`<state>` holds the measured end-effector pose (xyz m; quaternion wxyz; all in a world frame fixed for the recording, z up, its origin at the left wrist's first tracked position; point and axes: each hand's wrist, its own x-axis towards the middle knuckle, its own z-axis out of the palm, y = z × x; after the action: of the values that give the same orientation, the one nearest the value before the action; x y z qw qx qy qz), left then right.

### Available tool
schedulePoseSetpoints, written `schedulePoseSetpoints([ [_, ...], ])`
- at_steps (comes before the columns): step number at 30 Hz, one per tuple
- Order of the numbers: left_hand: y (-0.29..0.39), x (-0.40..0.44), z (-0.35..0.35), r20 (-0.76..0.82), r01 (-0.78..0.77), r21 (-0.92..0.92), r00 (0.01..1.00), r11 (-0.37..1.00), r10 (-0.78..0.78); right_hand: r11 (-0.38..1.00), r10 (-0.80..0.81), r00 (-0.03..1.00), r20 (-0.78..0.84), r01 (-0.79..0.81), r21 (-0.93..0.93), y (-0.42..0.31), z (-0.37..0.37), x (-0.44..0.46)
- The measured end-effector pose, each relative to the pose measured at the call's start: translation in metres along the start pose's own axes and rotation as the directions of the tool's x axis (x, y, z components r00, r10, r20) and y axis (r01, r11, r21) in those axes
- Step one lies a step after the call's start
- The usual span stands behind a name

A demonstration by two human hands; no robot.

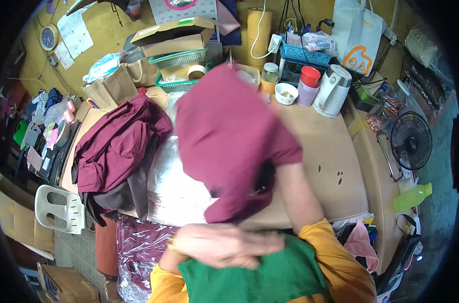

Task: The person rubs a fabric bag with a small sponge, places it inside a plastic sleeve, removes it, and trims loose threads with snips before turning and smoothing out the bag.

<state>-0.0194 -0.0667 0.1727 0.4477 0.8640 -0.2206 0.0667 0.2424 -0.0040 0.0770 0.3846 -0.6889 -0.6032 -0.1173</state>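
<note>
A maroon garment (229, 126), blurred by motion, is raised over the middle of the table. My right forearm (301, 199) goes into the cloth, which hides that hand and its fingers. Close to my body, my left hand (224, 246) is stretched out to the right in front of the green cloth on my chest (260, 272). Its fingers look extended and hold nothing I can see, though motion smears them. Beneath the raised garment lies a stack of clear plastic packaging (176, 194).
More maroon and dark garments (118, 144) lie at the table's left. Along the back stand a white kettle (333, 91), a red-lidded cup (309, 86), a bowl (286, 94) and baskets (181, 59). A fan (411, 140) and green bottle (412, 198) are at right; a plastic chair (60, 208) is left.
</note>
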Motion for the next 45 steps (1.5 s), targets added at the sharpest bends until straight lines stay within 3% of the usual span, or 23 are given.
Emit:
schedulePoseSetpoints([
  [1,0.018,-0.013,-0.028,0.228,0.096,-0.221,0.973,0.971,-0.044,0.999,0.044,0.998,-0.046,-0.044,-0.001,0.008,-0.012,0.009],
  [3,-0.013,-0.062,-0.023,-0.337,-0.330,-0.533,0.928,0.779,0.162,0.998,0.050,0.999,0.004,-0.050,0.026,0.015,-0.025,0.021],
  [4,-0.033,-0.084,-0.012,-0.677,-0.571,-0.498,0.726,0.653,0.119,0.998,0.037,0.998,0.056,-0.040,0.042,0.013,-0.022,0.020],
  [5,-0.026,-0.087,-0.002,-0.854,-0.631,-0.520,0.413,0.576,-0.318,0.998,0.016,0.995,0.099,-0.022,0.056,0.010,-0.010,0.017],
  [6,-0.049,-0.081,-0.004,-0.875,-0.155,-0.466,0.231,0.871,-0.426,0.998,-0.007,0.992,0.127,0.000,0.055,0.004,-0.005,0.008],
  [7,-0.071,-0.078,0.004,-0.804,0.161,-0.477,0.316,0.864,-0.503,0.999,-0.029,0.988,0.153,0.024,0.036,-0.003,0.002,-0.001],
  [13,-0.090,-0.032,0.046,-0.451,0.017,-0.764,0.700,0.644,-0.554,0.988,-0.076,0.912,0.402,0.124,-0.095,-0.019,0.016,-0.011],
  [17,-0.102,-0.037,0.046,-0.325,0.413,-0.681,0.569,0.605,-0.755,0.925,0.011,0.372,0.928,0.348,-0.150,-0.041,0.001,-0.039],
  [18,-0.109,-0.049,0.054,-0.440,0.190,-0.766,0.542,0.614,-0.716,0.922,-0.036,0.364,0.931,0.373,-0.110,-0.044,-0.001,-0.054],
  [20,-0.118,-0.070,0.063,-0.572,-0.252,-0.820,0.358,0.514,-0.738,0.911,-0.345,0.728,0.593,0.411,0.024,-0.010,0.010,-0.128],
  [22,-0.092,-0.091,0.051,-0.515,0.098,-0.854,-0.026,0.510,-0.857,0.975,-0.198,0.238,0.951,0.143,0.168,-0.033,-0.049,-0.118],
  [24,-0.064,-0.132,0.023,-0.535,0.755,-0.587,-0.090,0.292,-0.840,0.874,-0.484,0.356,0.799,0.231,0.427,0.003,-0.094,-0.138],
  [25,-0.039,-0.134,0.016,-0.633,0.845,-0.494,-0.186,0.207,-0.751,0.861,-0.383,0.350,0.855,-0.199,0.468,0.008,-0.123,-0.125],
  [26,-0.033,-0.152,0.014,-0.779,0.888,-0.371,-0.137,0.273,-0.611,0.687,-0.296,0.294,0.909,-0.596,0.417,0.011,-0.144,-0.106],
  [27,-0.019,-0.144,0.005,-0.789,0.873,-0.418,-0.213,0.250,-0.576,0.683,-0.291,0.297,0.909,-0.602,0.415,0.011,-0.141,-0.091],
  [29,-0.014,-0.093,-0.005,-0.795,0.826,-0.319,0.033,0.464,-0.606,0.646,-0.362,0.709,0.605,-0.278,0.711,-0.007,-0.125,-0.061],
  [30,-0.040,-0.084,0.008,-0.758,0.683,-0.377,0.160,0.625,-0.633,0.670,-0.385,0.693,0.609,-0.244,0.701,-0.022,-0.102,-0.055],
  [31,-0.064,-0.072,0.004,-0.649,0.640,-0.177,0.495,0.748,-0.577,0.692,-0.410,0.675,0.613,-0.208,0.692,-0.035,-0.067,-0.052],
  [32,-0.091,-0.066,0.011,-0.630,0.717,-0.041,0.523,0.696,-0.575,0.711,-0.444,0.720,0.534,-0.080,0.699,-0.040,-0.018,-0.058],
  [37,-0.146,-0.095,0.012,-0.915,0.993,0.086,0.109,0.075,-0.389,0.984,-0.159,0.742,0.652,0.065,0.166,-0.030,0.068,-0.049],
  [39,-0.141,-0.119,0.008,-0.917,0.980,0.087,0.150,0.181,-0.369,0.975,-0.012,0.806,0.592,-0.122,0.187,-0.019,0.064,-0.051],
  [41,-0.110,-0.106,-0.003,-0.799,0.985,0.103,0.165,0.139,-0.578,0.997,0.044,0.565,0.824,-0.077,0.000,-0.024,0.036,-0.028],
  [45,-0.039,-0.051,-0.030,-0.964,0.949,0.263,0.253,0.176,0.078,0.996,0.059,0.880,0.471,-0.081,0.027,-0.086,-0.079,0.023],
])
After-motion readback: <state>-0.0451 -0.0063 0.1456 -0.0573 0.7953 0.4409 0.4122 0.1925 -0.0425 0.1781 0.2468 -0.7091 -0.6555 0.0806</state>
